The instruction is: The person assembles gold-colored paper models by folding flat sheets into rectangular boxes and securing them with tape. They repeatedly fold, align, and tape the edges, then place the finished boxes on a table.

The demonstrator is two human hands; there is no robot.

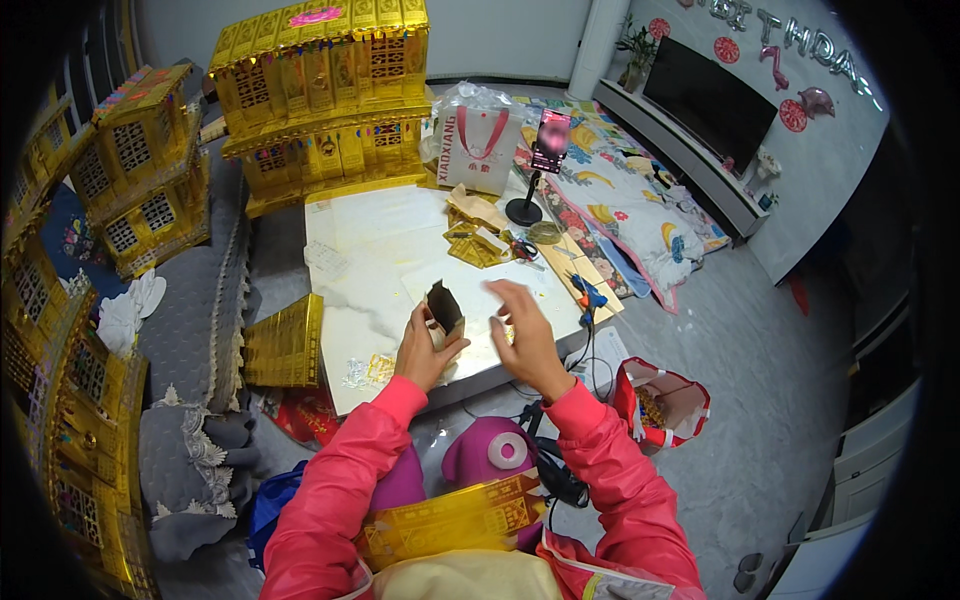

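Note:
My left hand grips a small folded card piece, dark on the inside, above the near part of the white table. Just to its right, my right hand hovers with its fingers apart and nothing visible in them. Across my lap lies a gold patterned sheet. A white ring shows against the purple cloth over my knee. Small gold and clear scraps lie at the table's near left edge.
Gold paper houses stand at the back and left. Scissors, gold offcuts, a phone on a stand and a white paper bag occupy the far table. A blue glue gun lies right, above a red-rimmed bag.

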